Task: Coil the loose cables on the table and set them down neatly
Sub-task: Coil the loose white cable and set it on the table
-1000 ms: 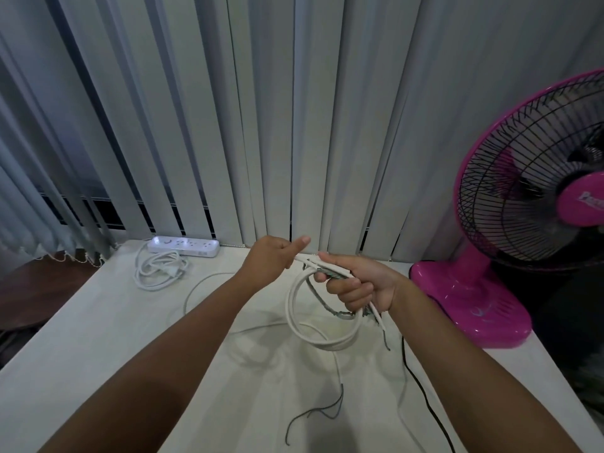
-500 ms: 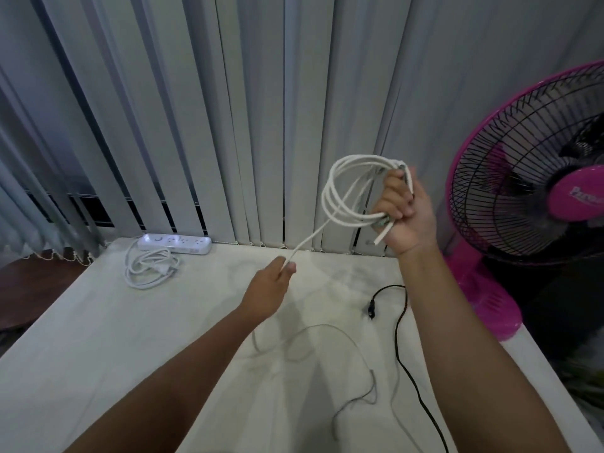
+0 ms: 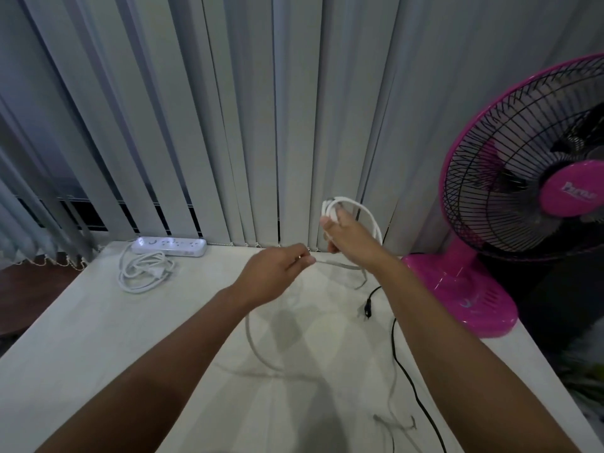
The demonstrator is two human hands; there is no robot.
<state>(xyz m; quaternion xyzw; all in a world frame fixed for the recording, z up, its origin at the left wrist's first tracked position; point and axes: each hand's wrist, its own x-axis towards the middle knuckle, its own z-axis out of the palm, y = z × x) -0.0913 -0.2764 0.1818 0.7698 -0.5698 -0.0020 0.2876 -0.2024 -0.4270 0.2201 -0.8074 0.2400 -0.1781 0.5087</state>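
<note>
My right hand (image 3: pixel 351 237) is raised above the back of the table and grips a coil of white cable (image 3: pixel 366 214), whose loops stick out above and to the right of the fingers. From the coil a loose strand (image 3: pixel 340 265) runs left to my left hand (image 3: pixel 277 273), which pinches it between thumb and fingers. The rest of the white cable (image 3: pixel 258 351) trails in a curve on the tabletop (image 3: pixel 98 354) below my left arm. A thin grey cable end (image 3: pixel 392 423) lies near the front.
A pink fan (image 3: pixel 523 197) stands at the right edge, its black cord (image 3: pixel 402 364) and plug (image 3: pixel 368 308) lying on the table. A lit white power strip (image 3: pixel 170 247) with its coiled cord (image 3: pixel 145 273) sits back left. Vertical blinds (image 3: pixel 228 109) hang behind.
My right hand has come down and left with the coil from its high position. My left hand has slid along the strand, closer to the right hand.
</note>
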